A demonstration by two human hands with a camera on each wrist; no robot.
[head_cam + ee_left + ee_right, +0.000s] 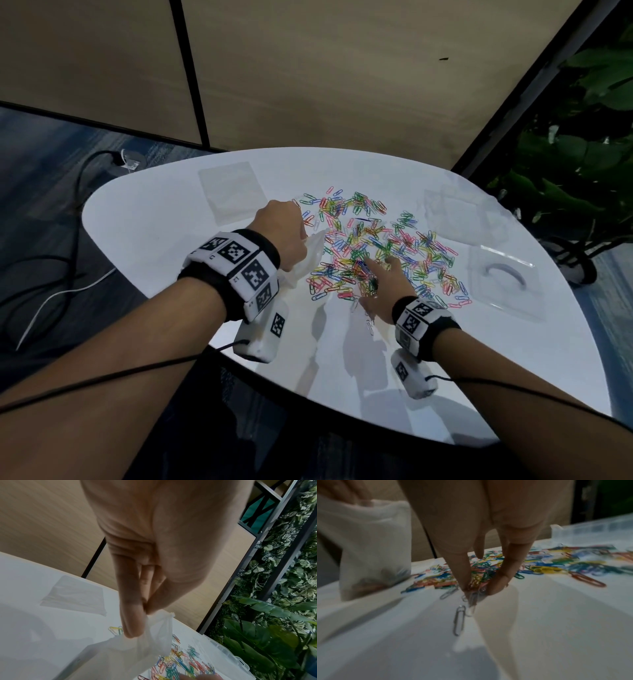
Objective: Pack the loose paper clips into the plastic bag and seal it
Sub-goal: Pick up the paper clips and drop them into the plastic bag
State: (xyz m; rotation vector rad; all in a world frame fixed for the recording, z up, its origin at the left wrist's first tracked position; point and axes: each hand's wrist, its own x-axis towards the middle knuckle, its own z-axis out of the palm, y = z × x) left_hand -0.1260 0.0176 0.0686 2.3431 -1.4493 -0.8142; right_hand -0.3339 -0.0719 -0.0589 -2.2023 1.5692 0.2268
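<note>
- Silver paper clip (458, 620) lies alone on the white bench (342, 377), nearest the person, just beside the right hand's fingertips.
- Right hand (383, 291) rests at the near edge of the paper clips (373, 250); in the right wrist view its thumb and fingers (500, 582) close as a grip pinching a small bunch of clips off the bench.
- Left hand (281, 233) hangs above the bench to the left of the pile, its grip pinching the top edge of the plastic bag (154, 635) between thumb and fingers.
- Bag hangs down with its bottom touching the bench; a few coloured clips show through its lower part in the right wrist view.
- Loose clips in many colours spread across the middle of the bench.
- Clear lid (503, 274) lies right of the pile, a clear box (459, 216) beyond it.
- Flat stack of spare bags (233, 188) lies at the far left.
</note>
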